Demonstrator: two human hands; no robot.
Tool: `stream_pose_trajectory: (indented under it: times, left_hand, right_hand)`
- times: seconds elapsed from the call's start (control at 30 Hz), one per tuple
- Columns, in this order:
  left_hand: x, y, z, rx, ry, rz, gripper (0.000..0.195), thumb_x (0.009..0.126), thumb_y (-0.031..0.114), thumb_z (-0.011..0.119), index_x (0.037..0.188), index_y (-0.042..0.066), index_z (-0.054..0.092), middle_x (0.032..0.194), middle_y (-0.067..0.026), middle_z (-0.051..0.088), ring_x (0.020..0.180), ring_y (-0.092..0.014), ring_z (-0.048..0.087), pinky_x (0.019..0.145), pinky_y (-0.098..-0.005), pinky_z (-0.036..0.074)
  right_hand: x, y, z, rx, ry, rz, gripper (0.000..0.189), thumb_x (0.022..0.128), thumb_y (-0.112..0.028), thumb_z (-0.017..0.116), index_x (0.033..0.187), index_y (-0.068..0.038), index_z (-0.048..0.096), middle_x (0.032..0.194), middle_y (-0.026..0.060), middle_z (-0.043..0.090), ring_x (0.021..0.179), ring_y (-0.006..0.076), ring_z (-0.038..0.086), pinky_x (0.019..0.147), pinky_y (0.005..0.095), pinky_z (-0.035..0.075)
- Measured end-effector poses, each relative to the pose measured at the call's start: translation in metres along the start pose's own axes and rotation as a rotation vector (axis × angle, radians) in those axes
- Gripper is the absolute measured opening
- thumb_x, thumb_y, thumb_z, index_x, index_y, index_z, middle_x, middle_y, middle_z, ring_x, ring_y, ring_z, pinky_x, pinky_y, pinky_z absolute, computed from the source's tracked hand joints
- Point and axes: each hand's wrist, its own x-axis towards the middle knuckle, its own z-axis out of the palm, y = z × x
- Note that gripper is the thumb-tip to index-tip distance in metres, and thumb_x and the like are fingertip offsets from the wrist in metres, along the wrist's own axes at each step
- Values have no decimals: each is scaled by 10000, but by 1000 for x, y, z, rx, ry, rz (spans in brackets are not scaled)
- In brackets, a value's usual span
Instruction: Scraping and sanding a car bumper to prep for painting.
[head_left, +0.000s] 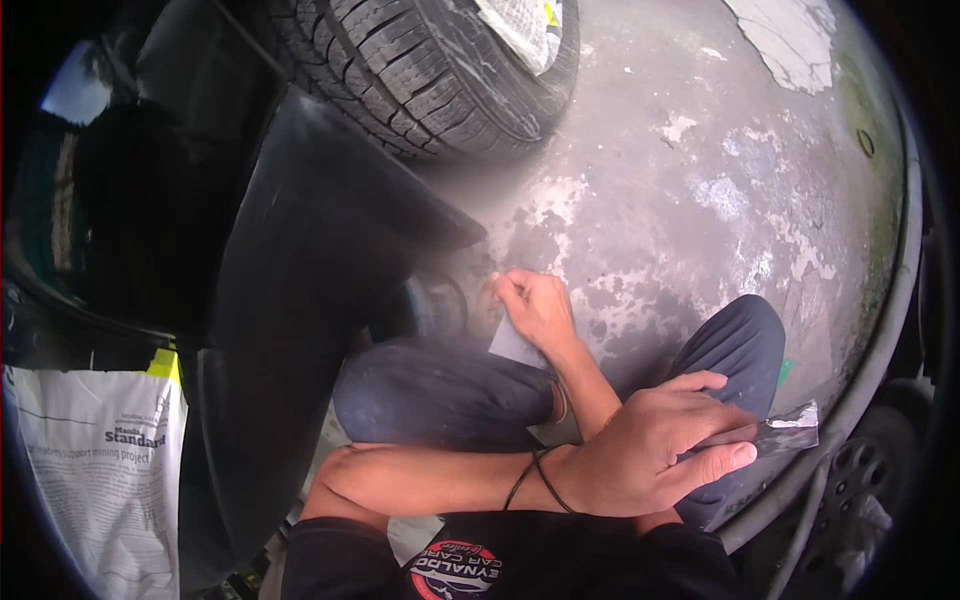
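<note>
My arms are crossed, the left forearm lying over the right. My left hand (652, 446), with a thin dark cord around its wrist, reaches to the right above my knee. Between its thumb and fingers is a dark, glossy folded piece (787, 431), like film or plastic, with a shiny silvery edge. My right hand (536, 307) is lower, near the floor, its fingers curled. A grey sheet (516, 345), like sandpaper, sticks out from under its palm. To the left stands a dull black car body panel (300, 225) with a pointed lower corner, apart from both hands.
A tyre (420, 75) with paper on its wheel side stands beyond the panel. Newspaper (97, 465) with yellow masking tape (165, 365) covers part of the car. Another grey sheet (415, 536) lies at my lap. A pipe (892, 300) borders the stained concrete floor (660, 187).
</note>
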Motion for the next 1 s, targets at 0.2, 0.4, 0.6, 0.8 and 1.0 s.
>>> stream_pose_trajectory:
  times: [0.2,0.4,0.6,0.8,1.0]
  left_hand:
    - [-20,21,-9,66,178,21,272,1023,212,749,1127,-39,764,866,-92,764,679,-195,688,1122,-504,484]
    - [-66,56,-28,271,409,-11,219,1003,164,765,1077,-42,763,907,-118,776,822,-235,757,1106,-530,519]
    - [-86,30,-53,262,498,-82,228,1007,165,763,1089,-46,736,901,-118,769,836,-248,750,1110,-514,516]
    - [-153,22,-74,97,500,-332,245,1037,131,726,1187,-62,729,1055,-134,787,961,-194,744,1012,-391,544]
    - [-235,7,-93,-10,747,-334,312,1041,200,733,1202,-67,721,1115,-65,758,1008,-142,669,915,-302,521]
  right_hand:
    - [16,-31,24,364,293,98,270,1023,-192,705,1189,9,774,896,8,762,725,98,622,756,297,536]
    - [21,-27,50,32,409,-40,212,967,-238,688,1038,-62,782,983,217,775,839,421,735,764,474,558]
    - [4,50,77,-41,192,259,252,922,-174,731,1142,-52,724,805,87,725,703,208,672,736,371,545]
    - [-3,-25,52,475,379,51,724,954,-88,664,1638,-94,428,824,14,707,707,113,626,719,276,520]
    - [-2,-75,73,201,502,-139,881,927,-39,635,1719,-197,283,743,85,692,648,181,680,685,327,563]
